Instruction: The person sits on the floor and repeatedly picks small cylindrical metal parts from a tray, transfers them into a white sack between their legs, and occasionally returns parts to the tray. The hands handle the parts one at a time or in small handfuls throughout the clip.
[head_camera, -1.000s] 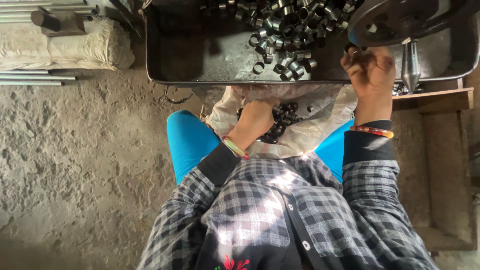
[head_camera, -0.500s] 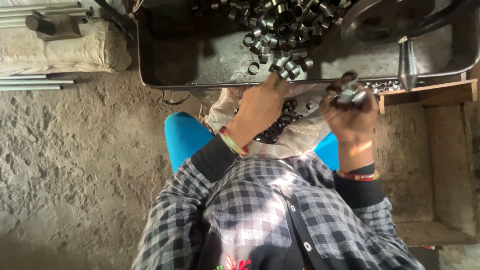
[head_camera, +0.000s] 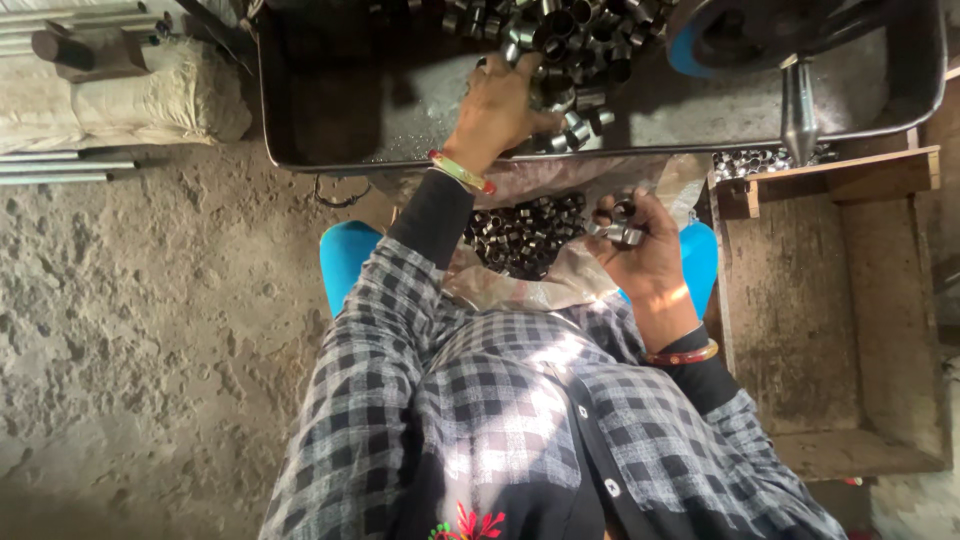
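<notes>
Up top centre, left hand (head_camera: 497, 105) spread over metal rings (head_camera: 560, 40) in metal tray (head_camera: 330, 110). Mid-frame right, right hand (head_camera: 640, 250) cupped, fingers pinching few rings (head_camera: 622, 225) above lap bag (head_camera: 520, 240).

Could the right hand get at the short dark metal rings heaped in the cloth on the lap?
Probably yes: the right hand hovers beside the heap of short dark metal rings, nothing lying between, though its fingers already hold a few rings.
</notes>
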